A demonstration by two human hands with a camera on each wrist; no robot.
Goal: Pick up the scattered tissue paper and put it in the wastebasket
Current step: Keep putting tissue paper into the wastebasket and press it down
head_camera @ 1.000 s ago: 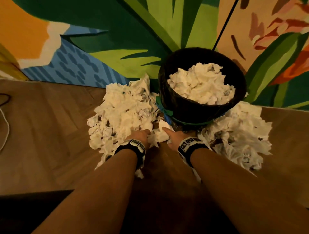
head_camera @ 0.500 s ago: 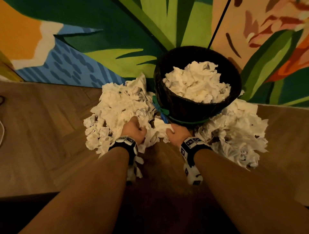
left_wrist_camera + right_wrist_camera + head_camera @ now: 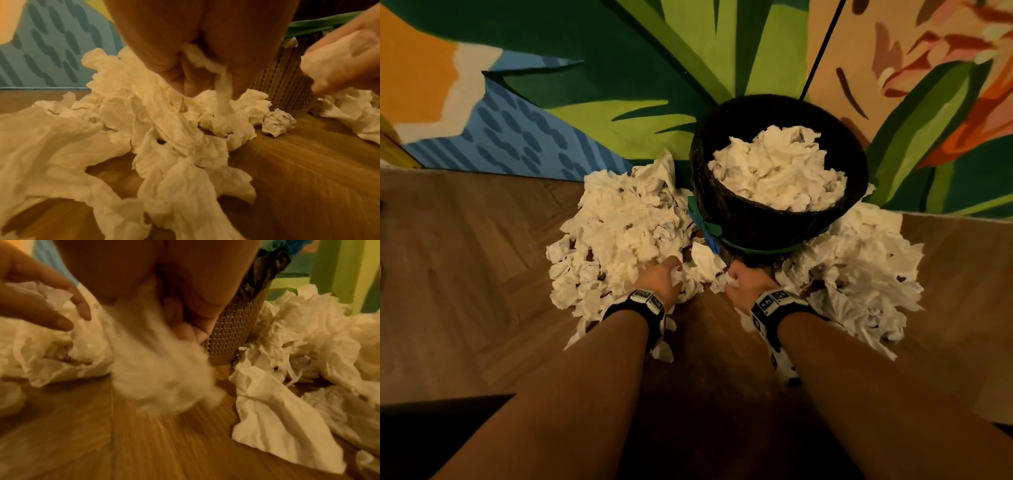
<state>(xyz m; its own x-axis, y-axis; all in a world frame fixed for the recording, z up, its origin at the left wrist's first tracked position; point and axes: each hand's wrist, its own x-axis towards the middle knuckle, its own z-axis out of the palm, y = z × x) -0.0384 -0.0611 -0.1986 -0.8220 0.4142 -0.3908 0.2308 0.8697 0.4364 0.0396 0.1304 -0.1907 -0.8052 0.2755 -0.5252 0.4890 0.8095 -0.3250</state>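
1. left hand (image 3: pixel 661 279) clenched on tissue paper (image 3: pixel 619 233) from the floor pile left of the wastebasket (image 3: pixel 767 222).
2. right hand (image 3: pixel 748 284) grasping a tissue wad at the basket's base.

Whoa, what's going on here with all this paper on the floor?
A person is clearing crumpled white tissue paper off the wooden floor into a black-lined woven wastebasket, already heaped high. The left hand grips a wad from the left pile, and the right hand grips another at the basket's foot. Big piles remain on both sides.
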